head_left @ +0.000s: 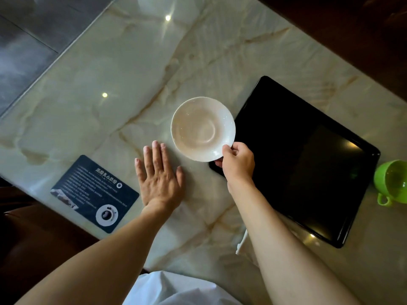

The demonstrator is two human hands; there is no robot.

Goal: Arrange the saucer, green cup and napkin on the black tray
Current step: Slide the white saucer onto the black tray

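The right hand (pixel 237 164) pinches the white saucer (pixel 203 128) by its near rim and holds it over the marble table (pixel 110 73), its edge just overlapping the near left corner of the black tray (pixel 308 172). The tray lies to the right of the saucer, so I judge a short carry that way. The left hand (pixel 159 179) is open and flat, empty. The green cup (pixel 392 183) sits beyond the tray's right edge.

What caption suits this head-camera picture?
Right hand holds a white saucer beside an empty black tray.
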